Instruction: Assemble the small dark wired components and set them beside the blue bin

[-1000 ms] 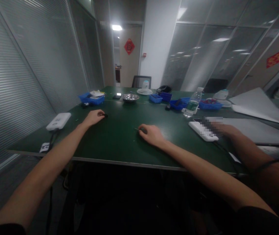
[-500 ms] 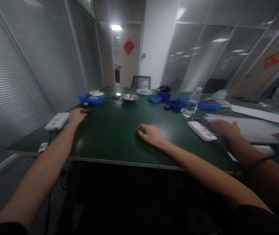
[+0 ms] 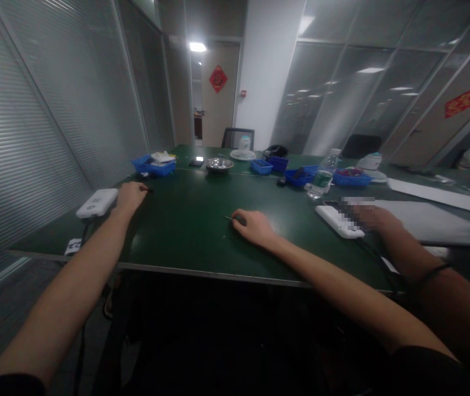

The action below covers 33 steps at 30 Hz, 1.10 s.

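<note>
My left hand (image 3: pixel 132 197) is at the left of the green table (image 3: pixel 181 231), its fingers pinched on a small dark thing that I cannot make out. It is just right of a white power bank (image 3: pixel 97 203) and in front of a blue tray (image 3: pixel 154 166) with white tissue. Near the table's middle, my right hand (image 3: pixel 252 225) rests with thumb and forefinger closed on a thin, needle-like piece (image 3: pixel 228 218) whose tip sticks out to the left.
A steel bowl (image 3: pixel 219 165), a phone (image 3: pixel 197 161) and blue trays (image 3: pixel 261 166) stand farther back. To the right are a water bottle (image 3: pixel 322 175), a white power bank (image 3: pixel 337 221) and another person's hand (image 3: pixel 377 216) near white sheets (image 3: pixel 432 220).
The dark thing at my left fingertips has shifted slightly right and shows more. My right hand has stayed put. At the right edge, the other person's second hand has moved right, mostly out of view.
</note>
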Each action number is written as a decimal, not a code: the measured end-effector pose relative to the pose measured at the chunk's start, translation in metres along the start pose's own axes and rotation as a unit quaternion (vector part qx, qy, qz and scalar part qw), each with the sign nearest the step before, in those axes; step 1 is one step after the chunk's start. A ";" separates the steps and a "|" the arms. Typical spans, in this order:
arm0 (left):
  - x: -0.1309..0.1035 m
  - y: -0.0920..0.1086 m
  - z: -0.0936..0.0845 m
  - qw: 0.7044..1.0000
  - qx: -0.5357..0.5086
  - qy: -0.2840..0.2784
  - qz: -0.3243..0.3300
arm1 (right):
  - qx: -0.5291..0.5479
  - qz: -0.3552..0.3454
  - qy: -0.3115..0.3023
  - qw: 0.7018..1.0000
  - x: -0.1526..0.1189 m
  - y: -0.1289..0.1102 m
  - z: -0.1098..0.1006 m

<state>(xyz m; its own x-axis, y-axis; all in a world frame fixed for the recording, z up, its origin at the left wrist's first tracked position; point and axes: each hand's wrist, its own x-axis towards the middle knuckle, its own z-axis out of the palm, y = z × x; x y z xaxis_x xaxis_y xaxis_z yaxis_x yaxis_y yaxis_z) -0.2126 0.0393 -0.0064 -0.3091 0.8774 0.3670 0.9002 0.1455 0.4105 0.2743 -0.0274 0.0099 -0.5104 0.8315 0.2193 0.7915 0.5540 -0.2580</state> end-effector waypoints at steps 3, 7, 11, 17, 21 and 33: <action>0.001 0.002 0.004 0.997 0.078 0.014 -0.001 | 0.001 0.001 -0.003 1.000 0.000 0.000 0.000; 0.004 0.002 0.008 0.998 0.040 0.025 -0.029 | -0.003 0.003 0.002 1.000 -0.001 -0.001 0.000; 0.008 -0.004 0.007 0.994 -0.043 0.018 -0.096 | -0.004 0.004 -0.008 1.000 0.000 0.000 -0.001; 0.013 -0.009 0.007 0.988 -0.084 -0.006 -0.132 | 0.009 -0.017 0.002 1.000 0.000 0.002 0.002; 0.008 0.009 0.010 0.988 -0.122 -0.063 -0.070 | 0.029 -0.044 0.022 0.998 -0.001 0.003 0.005; -0.077 0.161 0.043 0.830 -0.313 -0.336 0.317 | 0.073 -0.135 0.033 0.988 -0.002 0.004 0.006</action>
<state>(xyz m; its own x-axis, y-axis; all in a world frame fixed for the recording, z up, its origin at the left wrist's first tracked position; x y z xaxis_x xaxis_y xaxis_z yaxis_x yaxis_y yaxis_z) -0.0303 0.0148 -0.0048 0.5965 0.7739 0.2126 0.4148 -0.5241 0.7438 0.2762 -0.0266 0.0030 -0.6698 0.6507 0.3578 0.5706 0.7593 -0.3129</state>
